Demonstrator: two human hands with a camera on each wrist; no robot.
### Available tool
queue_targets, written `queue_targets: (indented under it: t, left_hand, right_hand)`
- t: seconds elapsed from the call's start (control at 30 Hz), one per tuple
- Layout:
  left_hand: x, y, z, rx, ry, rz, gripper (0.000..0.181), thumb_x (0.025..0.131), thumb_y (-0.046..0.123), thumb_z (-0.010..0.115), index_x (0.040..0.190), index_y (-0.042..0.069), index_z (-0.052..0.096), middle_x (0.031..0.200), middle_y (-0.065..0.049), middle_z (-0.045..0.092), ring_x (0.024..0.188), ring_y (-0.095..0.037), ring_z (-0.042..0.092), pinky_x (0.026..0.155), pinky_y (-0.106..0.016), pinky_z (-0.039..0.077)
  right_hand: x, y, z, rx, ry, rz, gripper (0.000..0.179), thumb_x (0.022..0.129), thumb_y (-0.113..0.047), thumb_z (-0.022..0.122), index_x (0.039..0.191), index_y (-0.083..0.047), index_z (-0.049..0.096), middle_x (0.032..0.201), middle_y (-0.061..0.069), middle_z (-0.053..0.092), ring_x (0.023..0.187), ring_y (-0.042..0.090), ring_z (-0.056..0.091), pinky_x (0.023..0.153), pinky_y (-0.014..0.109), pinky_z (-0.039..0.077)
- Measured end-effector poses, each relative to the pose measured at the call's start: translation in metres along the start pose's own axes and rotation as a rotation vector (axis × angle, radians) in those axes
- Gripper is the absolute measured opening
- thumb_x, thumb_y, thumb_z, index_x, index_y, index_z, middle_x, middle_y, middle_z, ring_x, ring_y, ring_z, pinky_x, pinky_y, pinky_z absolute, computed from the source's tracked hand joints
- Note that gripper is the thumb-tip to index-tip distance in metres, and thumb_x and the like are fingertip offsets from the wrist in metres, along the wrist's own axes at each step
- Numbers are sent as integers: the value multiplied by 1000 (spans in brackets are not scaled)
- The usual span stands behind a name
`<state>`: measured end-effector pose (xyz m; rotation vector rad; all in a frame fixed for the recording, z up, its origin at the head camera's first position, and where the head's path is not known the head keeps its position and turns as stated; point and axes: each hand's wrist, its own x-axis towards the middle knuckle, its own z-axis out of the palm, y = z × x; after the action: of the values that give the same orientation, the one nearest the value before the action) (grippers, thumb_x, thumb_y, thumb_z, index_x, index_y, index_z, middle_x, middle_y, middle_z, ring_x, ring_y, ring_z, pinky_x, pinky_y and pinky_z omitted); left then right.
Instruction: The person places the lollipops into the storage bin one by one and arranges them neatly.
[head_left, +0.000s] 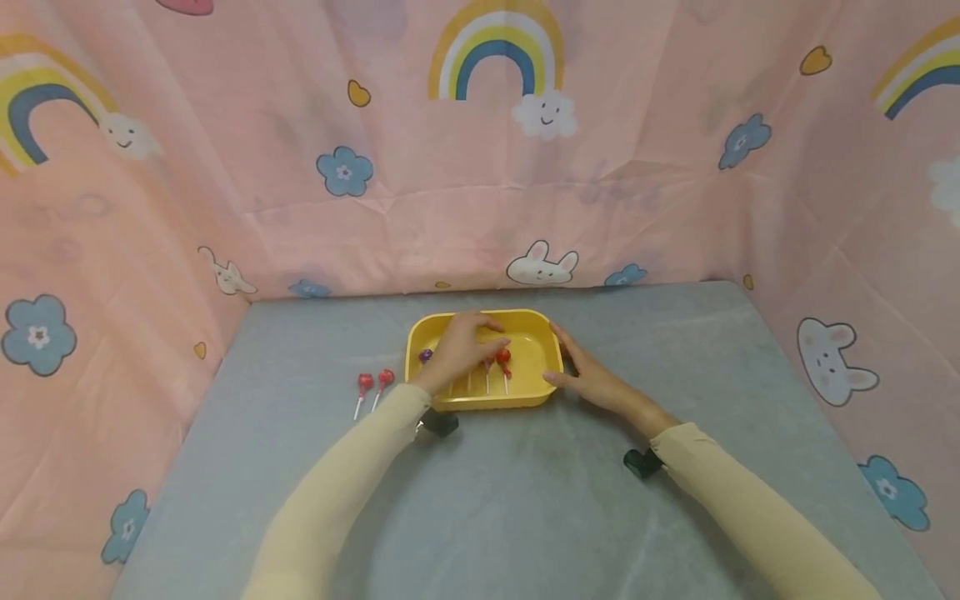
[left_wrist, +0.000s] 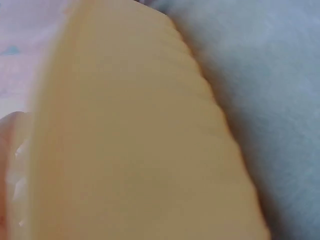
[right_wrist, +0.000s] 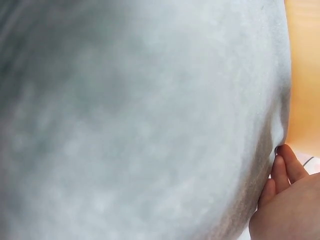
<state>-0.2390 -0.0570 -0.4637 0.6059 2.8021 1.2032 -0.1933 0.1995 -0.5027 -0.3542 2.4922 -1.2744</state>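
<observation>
A yellow tray (head_left: pixel 491 403) sits on the grey table and holds several lollipops on white sticks. A red lollipop (head_left: pixel 503 356) lies in its middle and a purple lollipop (head_left: pixel 426 355) at its left end. My left hand (head_left: pixel 461 348) is over the tray, thumb and fingers spread apart with nothing showing between them; it covers some of the lollipops. At the right end, my right hand (head_left: pixel 592 379) grips the tray's side, thumb over the rim and fingers against the outer wall. In the right wrist view, its fingers (right_wrist: pixel 281 175) touch that wall.
Left of the tray, a red lollipop (head_left: pixel 365 381) lies on the table beside another red lollipop (head_left: pixel 386 377). Pink printed cloth (head_left: pixel 450 225) hangs behind the grey table (head_left: pixel 525 508) and along both sides. Dark wrist-camera mounts (head_left: pixel 440 422) sit under the sleeves.
</observation>
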Motion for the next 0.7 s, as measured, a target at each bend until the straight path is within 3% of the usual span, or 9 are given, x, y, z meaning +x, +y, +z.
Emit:
queue_targets:
  t: [0.17,0.43,0.7]
  left_hand:
    - [-9,8,-17,-44,38,17,27,89,32,74,108,14,75,117,-4,70,120,-27,58,113,-44,41]
    - [-36,7,-49,-72,122,58,25,88,27,75,106,8,75,112,-9,71,117,-29,60,111,-47,42]
    - [-59,2,-76,-97,160,23,26,88,25,75,107,8,75,116,-10,71,118,-31,58,112,-50,39]
  right_hand:
    - [0,0,0,1,2,6,91,95,-44,62,158,-39,-4,168,11,13,154,37,14,121,68,8]
    - [0,2,1,3,4,9,90,96,-43,62,158,-40,-4,168,10,10,154,37,12,121,69,8]
    - [-1,2,0,6,7,8,91,95,-43,62,158,-40,-4,168,10,12,154,37,14,121,69,9]
